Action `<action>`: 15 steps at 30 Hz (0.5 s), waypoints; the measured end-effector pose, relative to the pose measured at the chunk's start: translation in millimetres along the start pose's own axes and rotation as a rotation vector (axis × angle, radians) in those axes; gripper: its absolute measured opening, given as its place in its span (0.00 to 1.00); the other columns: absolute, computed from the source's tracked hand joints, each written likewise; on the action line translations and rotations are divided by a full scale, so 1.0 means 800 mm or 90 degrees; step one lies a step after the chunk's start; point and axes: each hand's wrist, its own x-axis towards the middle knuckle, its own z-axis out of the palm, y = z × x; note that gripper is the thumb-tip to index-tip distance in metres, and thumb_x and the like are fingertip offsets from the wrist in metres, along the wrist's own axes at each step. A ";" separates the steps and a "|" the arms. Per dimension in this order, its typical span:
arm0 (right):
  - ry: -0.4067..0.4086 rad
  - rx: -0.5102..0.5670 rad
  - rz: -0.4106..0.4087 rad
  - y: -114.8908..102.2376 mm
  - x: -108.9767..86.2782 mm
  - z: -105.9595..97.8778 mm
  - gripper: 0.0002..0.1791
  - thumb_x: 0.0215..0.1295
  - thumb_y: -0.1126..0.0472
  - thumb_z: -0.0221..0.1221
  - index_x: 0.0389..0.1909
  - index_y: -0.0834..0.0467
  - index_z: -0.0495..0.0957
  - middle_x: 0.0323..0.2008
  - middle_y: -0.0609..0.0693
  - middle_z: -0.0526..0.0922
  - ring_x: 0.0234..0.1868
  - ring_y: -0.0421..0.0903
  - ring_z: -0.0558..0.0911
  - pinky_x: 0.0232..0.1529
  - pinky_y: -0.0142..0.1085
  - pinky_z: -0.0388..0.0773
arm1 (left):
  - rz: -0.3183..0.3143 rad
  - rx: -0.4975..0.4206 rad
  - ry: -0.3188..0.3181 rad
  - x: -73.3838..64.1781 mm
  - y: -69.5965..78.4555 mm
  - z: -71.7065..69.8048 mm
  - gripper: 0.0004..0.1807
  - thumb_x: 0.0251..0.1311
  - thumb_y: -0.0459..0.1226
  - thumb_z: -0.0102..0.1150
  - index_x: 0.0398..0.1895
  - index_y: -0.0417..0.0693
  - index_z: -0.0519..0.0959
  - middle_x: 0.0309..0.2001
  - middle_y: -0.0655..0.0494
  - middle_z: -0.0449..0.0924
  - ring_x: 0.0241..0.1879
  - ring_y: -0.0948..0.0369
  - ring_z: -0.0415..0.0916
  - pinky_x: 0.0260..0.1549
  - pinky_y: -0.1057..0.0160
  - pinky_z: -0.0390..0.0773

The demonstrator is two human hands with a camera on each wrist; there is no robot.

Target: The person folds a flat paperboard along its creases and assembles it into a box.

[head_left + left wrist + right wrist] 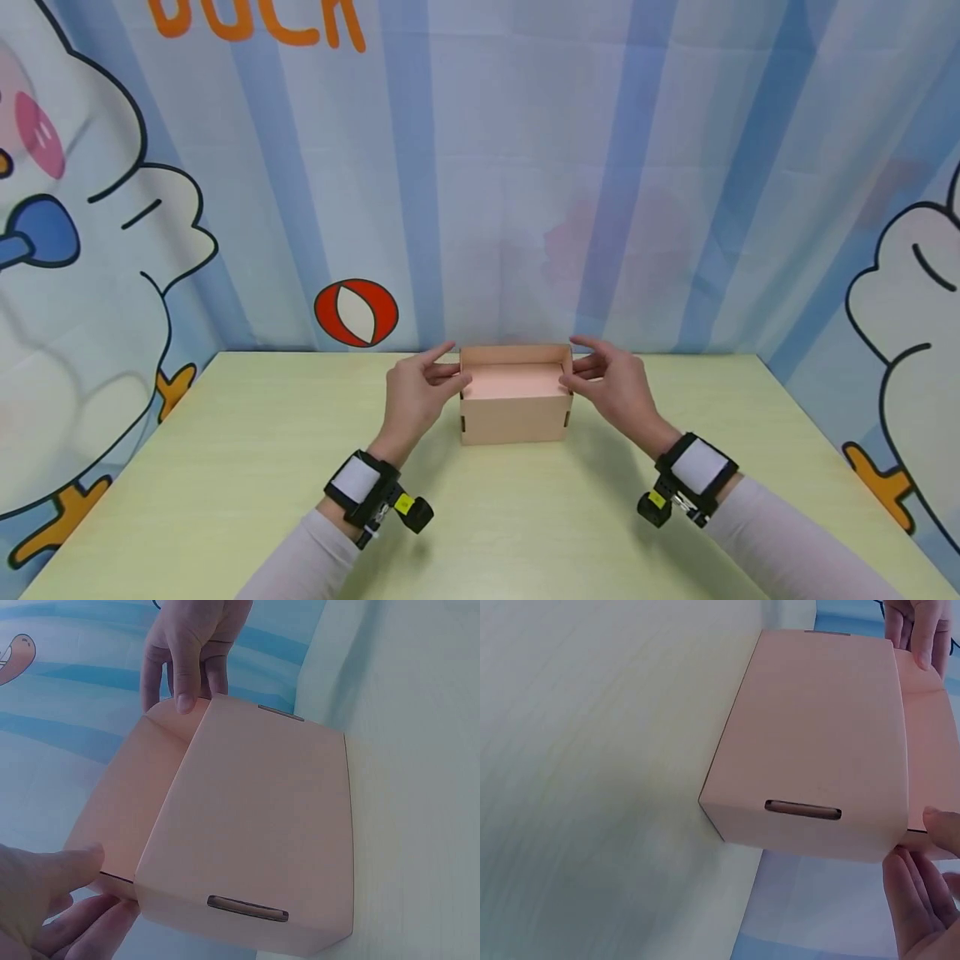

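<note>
A small light-brown cardboard box (516,422) stands on the table near its back edge, a shallow recess showing along its top. At the box's left end, my left hand (411,398) pinches the side wall, thumb over the rim and fingers outside. Its mirror image, my right hand (619,398), pinches the right end the same way. The left wrist view shows the box's plain front panel (255,802) with slots near both ends. In the right wrist view, the right thumb (943,827) lies on the rim beside the recess.
The pale yellow table (270,467) extends to both sides and in front of the box. Close behind it hangs a blue-striped cloth backdrop (510,208) with cartoon prints, which continues along the left and right sides. A camera on a strap sits on each wrist.
</note>
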 end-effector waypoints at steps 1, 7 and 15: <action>-0.008 -0.004 -0.004 0.000 0.000 0.000 0.30 0.52 0.58 0.65 0.58 0.52 0.71 0.37 0.50 0.82 0.37 0.45 0.82 0.33 0.37 0.79 | 0.009 0.013 -0.001 0.000 0.000 0.000 0.26 0.46 0.37 0.68 0.54 0.53 0.77 0.35 0.55 0.83 0.33 0.62 0.81 0.32 0.65 0.79; -0.034 -0.029 -0.045 0.004 -0.001 0.001 0.27 0.54 0.56 0.64 0.57 0.53 0.72 0.44 0.50 0.77 0.44 0.47 0.78 0.36 0.37 0.78 | 0.035 0.030 -0.023 0.000 -0.003 0.000 0.25 0.46 0.34 0.68 0.52 0.50 0.78 0.42 0.56 0.81 0.39 0.61 0.79 0.36 0.65 0.78; -0.025 0.019 -0.088 0.010 0.004 -0.002 0.14 0.62 0.53 0.56 0.48 0.51 0.78 0.45 0.47 0.79 0.48 0.43 0.76 0.38 0.37 0.78 | 0.033 0.018 -0.073 0.004 -0.005 -0.001 0.25 0.46 0.32 0.68 0.51 0.49 0.77 0.49 0.56 0.78 0.48 0.58 0.76 0.40 0.64 0.77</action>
